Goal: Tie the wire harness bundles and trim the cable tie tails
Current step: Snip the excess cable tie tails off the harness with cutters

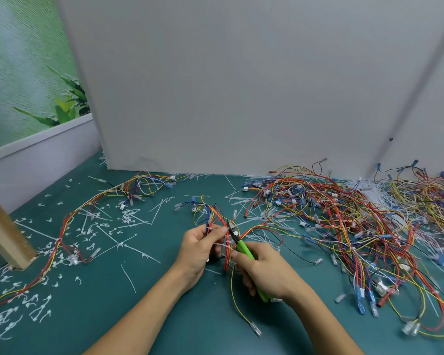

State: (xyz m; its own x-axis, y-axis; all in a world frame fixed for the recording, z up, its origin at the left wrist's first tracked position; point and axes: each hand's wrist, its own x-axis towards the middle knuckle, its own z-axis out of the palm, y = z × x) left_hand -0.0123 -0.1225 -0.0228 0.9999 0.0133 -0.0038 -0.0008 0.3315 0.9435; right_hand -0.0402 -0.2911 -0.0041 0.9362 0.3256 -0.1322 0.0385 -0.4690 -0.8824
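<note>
My left hand [199,248] grips a wire harness bundle [215,216] of red, yellow and blue wires just above the green table [144,303]. A white cable tie [222,245] wraps the bundle, and its tail sticks out toward my right hand. My right hand [263,271] holds green-handled cutters [241,245], and its thumb and forefinger pinch the tie's tail. The dark jaws of the cutters point up beside the bundle, close to my left fingertips.
A large heap of loose harnesses [356,226] covers the right side of the table. A long tied harness [69,221] lies at the left among several cut tie tails [36,308] and spare ties. A white panel [241,85] stands behind; a wooden post [8,234] stands at left.
</note>
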